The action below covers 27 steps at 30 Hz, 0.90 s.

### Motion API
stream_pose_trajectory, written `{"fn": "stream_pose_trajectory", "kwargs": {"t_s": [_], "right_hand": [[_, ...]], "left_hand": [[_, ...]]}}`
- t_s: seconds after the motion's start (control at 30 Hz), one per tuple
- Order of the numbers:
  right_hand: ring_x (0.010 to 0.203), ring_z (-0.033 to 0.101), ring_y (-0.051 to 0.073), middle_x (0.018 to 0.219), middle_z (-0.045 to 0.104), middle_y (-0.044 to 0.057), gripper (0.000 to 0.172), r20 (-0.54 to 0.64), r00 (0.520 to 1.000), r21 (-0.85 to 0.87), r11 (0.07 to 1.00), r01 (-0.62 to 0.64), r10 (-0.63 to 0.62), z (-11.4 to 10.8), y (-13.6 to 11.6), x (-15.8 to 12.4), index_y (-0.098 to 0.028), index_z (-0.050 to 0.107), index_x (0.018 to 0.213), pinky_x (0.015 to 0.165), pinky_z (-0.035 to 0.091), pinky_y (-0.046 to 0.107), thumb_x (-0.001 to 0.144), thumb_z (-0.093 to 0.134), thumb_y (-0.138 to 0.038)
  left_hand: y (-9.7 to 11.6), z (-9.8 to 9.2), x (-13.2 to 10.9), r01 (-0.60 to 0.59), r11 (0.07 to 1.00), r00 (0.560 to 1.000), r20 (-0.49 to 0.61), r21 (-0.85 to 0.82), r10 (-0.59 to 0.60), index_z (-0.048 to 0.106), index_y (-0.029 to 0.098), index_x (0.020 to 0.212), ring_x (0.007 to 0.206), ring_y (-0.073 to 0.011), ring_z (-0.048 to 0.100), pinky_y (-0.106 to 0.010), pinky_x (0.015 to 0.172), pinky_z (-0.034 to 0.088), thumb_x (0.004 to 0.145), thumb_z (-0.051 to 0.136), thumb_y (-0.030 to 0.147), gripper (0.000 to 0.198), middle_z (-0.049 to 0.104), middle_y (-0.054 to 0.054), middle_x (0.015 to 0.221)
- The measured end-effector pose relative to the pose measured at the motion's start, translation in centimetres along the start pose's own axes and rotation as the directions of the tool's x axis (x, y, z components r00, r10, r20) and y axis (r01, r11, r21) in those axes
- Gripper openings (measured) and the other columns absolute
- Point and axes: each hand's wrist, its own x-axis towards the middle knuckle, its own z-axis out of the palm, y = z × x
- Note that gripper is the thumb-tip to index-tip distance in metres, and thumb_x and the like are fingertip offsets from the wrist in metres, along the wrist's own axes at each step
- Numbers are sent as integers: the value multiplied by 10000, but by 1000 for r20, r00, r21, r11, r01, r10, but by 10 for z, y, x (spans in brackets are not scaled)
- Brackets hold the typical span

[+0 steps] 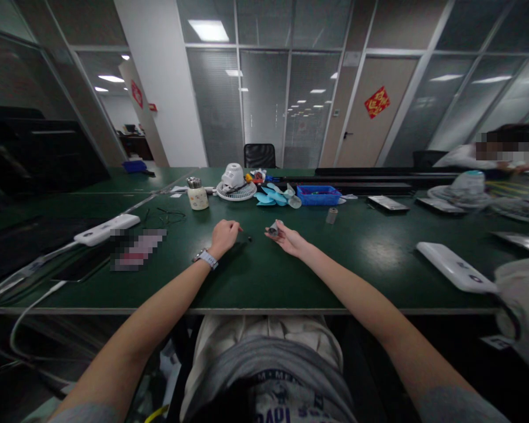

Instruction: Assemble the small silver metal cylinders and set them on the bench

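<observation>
My left hand, with a watch on the wrist, hovers over the green table with fingers pinched on something tiny that I cannot make out. A small dark speck lies on the table just right of it. My right hand is palm up and holds a small grey part between thumb and fingers. Beyond the hands lie a white fan grille, light blue fan blades and a blue tray.
A white cup with a metal lid stands at the back left. White power strips lie at the left and right. A small cylinder stands right of centre. Another person works at the far right.
</observation>
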Motion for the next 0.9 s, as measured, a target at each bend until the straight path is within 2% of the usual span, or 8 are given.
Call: {"fn": "stream_pose_trajectory", "kwargs": {"t_s": [0.13, 0.53, 0.63, 0.9], "right_hand": [[680, 703, 116, 809, 704, 53, 142, -13, 999, 32, 999, -32, 33, -1, -1, 1, -142, 561, 953, 637, 577, 182, 949, 499, -270], [713, 706, 123, 894, 664, 67, 258, -69, 995, 72, 996, -61, 66, 5, -5, -6, -95, 541, 1162, 674, 592, 175, 917, 546, -175], [752, 711, 134, 927, 657, 80, 253, -60, 996, 55, 996, -69, 73, 4, -5, -5, -93, 540, 1154, 681, 590, 175, 917, 546, -182], [705, 701, 123, 825, 671, 62, 161, -59, 996, 26, 998, -61, 62, 5, -5, -8, -91, 553, 1059, 678, 587, 187, 942, 494, -186]], "left_hand": [[1, 0, 0, -3, 1000, 1000, -17, 6, 3, 755, 161, 754, 798, -216, 587, -285, 687, 401, 815, 340, 330, 452, 705, -88, 772], [-1, 3, -1, -31, 999, 999, -39, -33, 29, 688, 170, 672, 652, -173, 582, -268, 595, 348, 845, 364, 370, 418, 692, -60, 693], [-1, 3, -1, -40, 999, 998, -47, -32, 39, 674, 175, 657, 658, -173, 584, -268, 604, 352, 859, 364, 386, 426, 692, -57, 688], [1, 2, -2, -50, 997, 998, -48, -52, 47, 666, 174, 660, 665, -176, 594, -272, 603, 348, 876, 377, 412, 432, 708, -60, 720]]}}
